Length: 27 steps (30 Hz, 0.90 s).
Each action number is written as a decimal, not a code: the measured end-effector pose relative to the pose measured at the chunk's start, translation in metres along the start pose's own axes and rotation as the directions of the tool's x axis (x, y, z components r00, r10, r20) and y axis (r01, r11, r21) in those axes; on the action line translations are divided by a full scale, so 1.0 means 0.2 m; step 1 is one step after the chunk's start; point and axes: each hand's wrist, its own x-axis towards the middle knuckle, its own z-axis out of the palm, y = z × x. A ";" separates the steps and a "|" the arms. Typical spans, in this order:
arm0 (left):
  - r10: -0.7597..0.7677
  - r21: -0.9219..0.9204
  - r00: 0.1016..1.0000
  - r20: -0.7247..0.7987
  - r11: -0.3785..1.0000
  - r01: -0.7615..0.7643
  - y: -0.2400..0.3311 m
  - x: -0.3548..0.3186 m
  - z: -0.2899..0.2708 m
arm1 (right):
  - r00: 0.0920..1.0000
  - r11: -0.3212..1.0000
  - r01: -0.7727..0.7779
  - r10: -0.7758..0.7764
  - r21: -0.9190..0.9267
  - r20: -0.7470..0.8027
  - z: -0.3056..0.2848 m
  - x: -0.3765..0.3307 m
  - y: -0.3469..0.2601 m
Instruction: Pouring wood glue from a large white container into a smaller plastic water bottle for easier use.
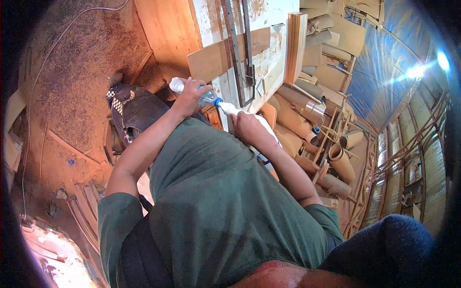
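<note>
My left hand [191,96] is wrapped around a clear plastic bottle [208,98] in front of my body. The bottle lies tilted, its blue neck end toward my right hand. Its far end looks white; whether that is contents or a covering I cannot tell. My right hand [249,126] is closed on a white, soft-looking object [227,109] that meets the bottle's blue end. More white shows past that wrist, and my palm hides the rest, so its kind is unclear.
A paint-stained white work surface [278,57] ahead carries a long metal bar clamp [235,43] and a thin wooden board [206,65]. Stacked boards [294,48] and several brown cylinders [297,113] stand right. A dark bag-like item [139,108] and wood strips [72,144] are left.
</note>
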 end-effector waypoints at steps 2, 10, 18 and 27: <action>-0.001 0.014 1.000 0.019 1.000 0.001 0.00 0.00 0.00 | 1.000 1.000 0.004 -0.004 -0.003 -0.012 0.01 0.00 0.01; 0.006 0.009 0.998 0.056 1.000 -0.006 0.03 -0.01 -0.05 | 1.000 1.000 0.020 -0.019 0.019 -0.015 0.00 -0.01 -0.02; -0.001 0.034 1.000 -0.001 0.999 0.001 0.00 -0.07 -0.05 | 0.996 0.996 0.080 -0.079 0.037 -0.033 0.01 0.00 -0.01; 0.010 0.015 1.000 -0.018 1.000 -0.009 0.09 -0.05 -0.06 | 0.986 0.981 0.159 -0.152 0.112 -0.065 0.03 -0.01 0.09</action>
